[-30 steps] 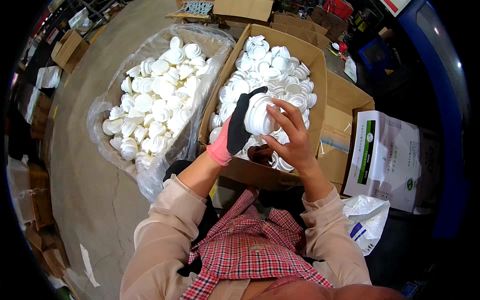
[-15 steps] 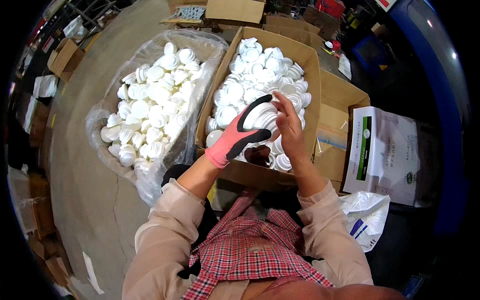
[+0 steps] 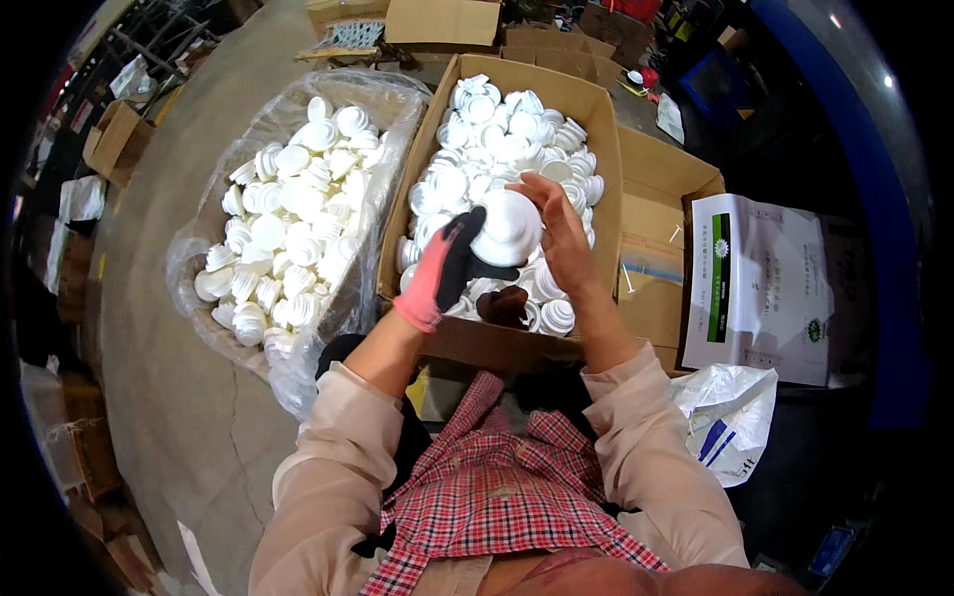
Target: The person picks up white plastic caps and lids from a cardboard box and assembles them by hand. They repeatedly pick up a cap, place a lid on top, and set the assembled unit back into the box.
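Note:
Over the cardboard box in front of me, I hold a round white stepped plastic cap with its broad face tilted up. My left hand, in a pink glove with black fingers, is closed round its left and lower side. My bare right hand curls along its right edge, fingertips at the far rim. Beneath my hands, the box is heaped with similar white ribbed caps. A dark reddish-brown piece lies among them at the near side; its kind is unclear.
Left of the box stands a plastic-lined container piled with more off-white caps. At right are another open cardboard box, a printed white carton sheet and a crumpled white bag. A blue machine edge curves along the far right.
The cap has turned so its round face shows more. My left hand has shifted slightly left and down, its fingers now more under the cap. The right hand stays alongside.

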`<action>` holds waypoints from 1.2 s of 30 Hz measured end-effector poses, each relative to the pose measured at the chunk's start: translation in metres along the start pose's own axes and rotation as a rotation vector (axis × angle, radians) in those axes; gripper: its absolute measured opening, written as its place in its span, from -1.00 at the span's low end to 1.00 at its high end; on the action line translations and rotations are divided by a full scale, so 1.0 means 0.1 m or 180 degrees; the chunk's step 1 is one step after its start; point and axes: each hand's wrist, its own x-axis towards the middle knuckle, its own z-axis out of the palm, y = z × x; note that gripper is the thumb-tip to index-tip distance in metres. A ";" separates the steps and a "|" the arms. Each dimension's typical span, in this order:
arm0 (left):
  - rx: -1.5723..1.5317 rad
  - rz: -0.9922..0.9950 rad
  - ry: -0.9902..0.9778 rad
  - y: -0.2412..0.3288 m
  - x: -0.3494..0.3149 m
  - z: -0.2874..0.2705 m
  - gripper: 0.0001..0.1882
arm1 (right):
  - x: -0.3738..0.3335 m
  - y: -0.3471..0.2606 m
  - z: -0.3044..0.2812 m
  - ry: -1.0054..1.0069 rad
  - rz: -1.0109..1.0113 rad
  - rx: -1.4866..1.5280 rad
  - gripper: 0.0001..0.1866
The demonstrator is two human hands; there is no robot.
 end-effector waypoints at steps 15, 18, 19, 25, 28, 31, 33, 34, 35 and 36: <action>-0.0898 0.1244 0.0386 0.03 0.06 -0.44 -0.39 | -0.06 -0.06 -0.03 -0.0508 -0.0552 -0.1659 -0.24; -0.2474 0.1712 0.0151 0.35 -0.04 -0.73 -0.31 | -0.01 -0.04 -0.13 -0.0364 -0.0273 -0.1468 -0.39; -0.2932 0.1588 0.1192 0.43 -0.07 -0.65 -0.35 | 0.00 0.03 -0.16 -0.0291 -0.0250 -0.1388 -0.52; -0.1918 0.1499 0.1289 0.39 -0.11 -0.64 -0.58 | 0.11 0.59 -0.28 -0.0425 0.0556 -0.1764 -0.67; -0.1630 0.1584 0.1292 0.49 -0.08 -0.61 -0.63 | 0.06 1.30 -0.28 -0.0466 0.0375 -0.2586 -0.69; -0.1393 0.1663 0.1247 0.51 -0.06 -0.64 -0.63 | 0.12 1.90 -0.17 -0.1069 -0.0186 -0.3553 -0.64; -0.1086 0.1853 0.1401 0.54 -0.08 -0.65 -0.63 | 0.15 2.11 0.05 -0.1557 -0.0089 -0.3891 -0.52; -0.0919 0.1953 0.1483 0.57 -0.11 -0.69 -0.63 | 0.15 2.10 0.23 -0.1789 -0.0187 -0.3990 -0.45; -0.1072 0.1898 0.1421 0.57 -0.12 -0.79 -0.63 | 0.14 2.08 0.41 -0.2022 -0.0290 -0.4083 -0.38; -0.1030 0.1788 0.1568 0.62 -0.14 -0.78 -0.62 | 0.10 1.93 0.62 -0.2404 0.0084 -0.4374 -0.22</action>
